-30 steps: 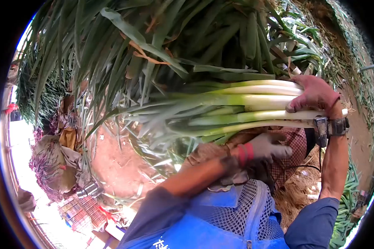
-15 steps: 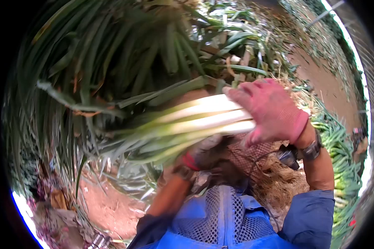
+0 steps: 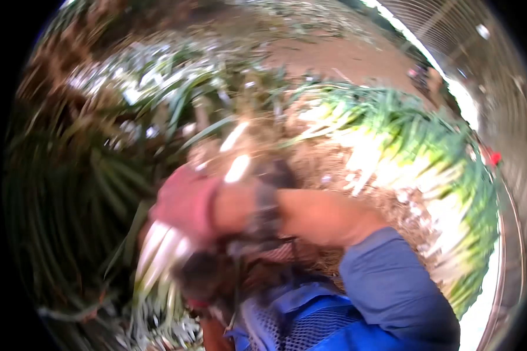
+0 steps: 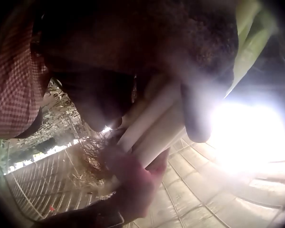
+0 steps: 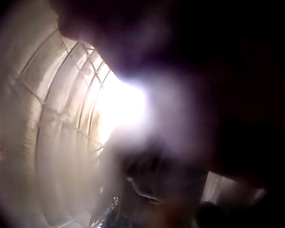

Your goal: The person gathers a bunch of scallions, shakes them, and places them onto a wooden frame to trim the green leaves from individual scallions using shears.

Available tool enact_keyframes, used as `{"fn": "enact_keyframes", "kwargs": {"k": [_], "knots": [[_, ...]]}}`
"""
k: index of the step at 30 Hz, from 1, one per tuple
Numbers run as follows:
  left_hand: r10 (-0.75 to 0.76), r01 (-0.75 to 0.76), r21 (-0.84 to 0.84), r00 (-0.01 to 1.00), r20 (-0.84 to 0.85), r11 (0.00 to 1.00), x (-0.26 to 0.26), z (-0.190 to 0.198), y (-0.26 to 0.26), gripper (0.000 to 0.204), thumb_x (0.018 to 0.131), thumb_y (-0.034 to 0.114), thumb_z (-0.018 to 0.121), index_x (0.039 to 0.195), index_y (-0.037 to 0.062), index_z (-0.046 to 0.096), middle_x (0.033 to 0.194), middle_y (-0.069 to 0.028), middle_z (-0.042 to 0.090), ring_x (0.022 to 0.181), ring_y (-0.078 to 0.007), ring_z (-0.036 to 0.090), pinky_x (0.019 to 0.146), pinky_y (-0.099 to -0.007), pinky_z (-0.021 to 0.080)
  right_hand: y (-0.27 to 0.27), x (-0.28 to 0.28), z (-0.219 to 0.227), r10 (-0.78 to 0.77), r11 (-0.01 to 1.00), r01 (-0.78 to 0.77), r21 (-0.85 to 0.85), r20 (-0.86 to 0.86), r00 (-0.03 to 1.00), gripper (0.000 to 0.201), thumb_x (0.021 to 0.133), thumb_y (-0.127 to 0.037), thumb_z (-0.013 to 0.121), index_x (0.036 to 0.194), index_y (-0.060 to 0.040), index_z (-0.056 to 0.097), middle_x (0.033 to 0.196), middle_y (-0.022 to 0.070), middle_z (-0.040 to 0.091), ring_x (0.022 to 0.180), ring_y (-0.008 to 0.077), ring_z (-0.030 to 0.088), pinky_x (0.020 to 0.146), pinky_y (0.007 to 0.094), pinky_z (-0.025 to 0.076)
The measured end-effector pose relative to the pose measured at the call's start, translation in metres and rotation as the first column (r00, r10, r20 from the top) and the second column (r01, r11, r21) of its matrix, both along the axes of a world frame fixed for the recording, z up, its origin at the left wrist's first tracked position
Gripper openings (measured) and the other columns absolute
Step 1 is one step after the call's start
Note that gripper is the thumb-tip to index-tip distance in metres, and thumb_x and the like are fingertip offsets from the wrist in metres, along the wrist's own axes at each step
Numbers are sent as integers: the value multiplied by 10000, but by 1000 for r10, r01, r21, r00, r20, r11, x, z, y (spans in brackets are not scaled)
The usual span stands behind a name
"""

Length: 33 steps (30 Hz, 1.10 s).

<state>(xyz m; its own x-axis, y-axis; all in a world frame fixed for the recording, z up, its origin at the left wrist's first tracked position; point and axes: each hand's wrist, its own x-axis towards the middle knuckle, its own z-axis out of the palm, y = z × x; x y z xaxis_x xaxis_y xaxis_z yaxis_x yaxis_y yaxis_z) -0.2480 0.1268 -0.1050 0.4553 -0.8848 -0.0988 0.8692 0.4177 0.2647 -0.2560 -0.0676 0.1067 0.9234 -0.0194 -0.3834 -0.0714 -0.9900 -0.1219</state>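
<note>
A bundle of leeks (image 3: 161, 251) hangs tilted at lower left in the head view, its pale stalks uppermost. My right hand (image 3: 184, 202), in a pink glove, grips the stalks near their root end. Lower down, my left hand (image 3: 202, 275) is dark and blurred against the bundle. In the left wrist view the left hand (image 4: 147, 52) straddles the white stalks (image 4: 156, 130) with its fingers curled round them, and the right hand (image 4: 133, 180) holds them by the roots. The right wrist view is mostly dark and glare, its hand unclear.
A curved row of leeks (image 3: 451, 205) lies on the ground at right. Long green leaves (image 3: 82, 222) stand piled at left, with loose leeks (image 3: 158, 76) behind. Brown soil (image 3: 345, 58) shows at the back, beside a ribbed translucent wall (image 3: 509, 117).
The head view has swung right, showing more of the leek row. The left hand has come up onto the bundle, and the bundle has turned from nearly level to steeply tilted, stalks up.
</note>
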Motion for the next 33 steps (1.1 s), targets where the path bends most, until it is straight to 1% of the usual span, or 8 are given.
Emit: {"fn": "enact_keyframes", "kwargs": {"k": [14, 16, 21, 26, 28, 30, 32, 33], "knots": [[-174, 19, 262, 795, 581, 965, 111, 57, -130, 714, 1007, 449, 628, 1551, 15, 468, 1531, -228, 551, 1390, -320, 569, 1215, -514, 430, -6, 190, -196, 424, 887, -350, 301, -230, 876, 172, 892, -317, 803, 970, -176, 864, 965, 1, 793, 863, 156, 642, 798, 414, 561], [-193, 75, 209, 752, 630, 975, 94, 91, -152, 706, 1010, 447, 623, 1544, 10, 475, 1519, -235, 560, 1377, -322, 582, 1208, -516, 440, -52, 53, -44, 189, 923, -198, 329, 59, 980, 213, 897, -326, 798, 1047, -181, 841, 1026, 7, 789, 905, 149, 651, 848, 405, 536], [-306, 421, 66, 534, 788, 905, -6, 186, -245, 685, 1018, 442, 609, 1526, -3, 493, 1491, -253, 583, 1345, -327, 615, 1190, -523, 465, -96, -175, 33, -206, 976, 114, 184, 631, 748, 276, 943, -303, 760, 1159, -132, 776, 1156, 22, 757, 1040, 169, 666, 944, 370, 530], [-326, 857, -118, 313, 892, 501, -191, 303, -269, 666, 1026, 436, 595, 1508, -15, 510, 1462, -270, 607, 1313, -332, 647, 1173, -529, 490, -14, -416, 160, -153, 847, 527, -70, 917, 368, 331, 980, -284, 730, 1249, -93, 725, 1260, 35, 731, 1149, 185, 678, 1021, 342, 526], [-309, 955, -149, 227, 924, 255, -263, 340, -251, 659, 1029, 434, 589, 1501, -20, 517, 1451, -278, 616, 1300, -334, 660, 1166, -531, 501, 62, -463, 260, -796, 388, 903, 185, 560, 228, 433, 678, -310, 861, 988, -34, 738, 923, 143, 730, 753, 252, 693, 665, 370, 555], [-225, 980, -198, 194, 955, 7, -338, 358, -223, 653, 1032, 432, 583, 1494, -25, 524, 1439, -285, 625, 1288, -336, 673, 1159, -533, 511, 147, -520, 215, -490, 16, 986, -166, 858, 153, 982, 743, -377, 965, 1529, -13, 504, 1342, 224, 683, 1158, 274, 722, 925, 384, 642], [183, 885, -435, 462, 868, -167, -426, 345, -193, 392, 1073, 240, 610, 1358, -28, 639, 1227, -254, 743, 1120, -344, 755, 1023, -470, 618, 226, -568, 181, -451, -4, 984, 180, 877, -162, 1002, 724, -235, 971, 1567, -46, 462, 1361, 173, 700, 1200, 251, 713, 998, 374, 596], [-454, 732, -391, 126, 882, -558, -463, 338, -164, 245, 1067, 142, 620, 1267, 22, 699, 1300, -216, 726, 1154, -317, 742, 971, -410, 640, 255, -564, 172, -369, -111, 936, 334, 861, -350, 980, 733, -164, 958, 1565, -35, 456, 1354, 163, 701, 1205, 230, 706, 986, 367, 599]]}}
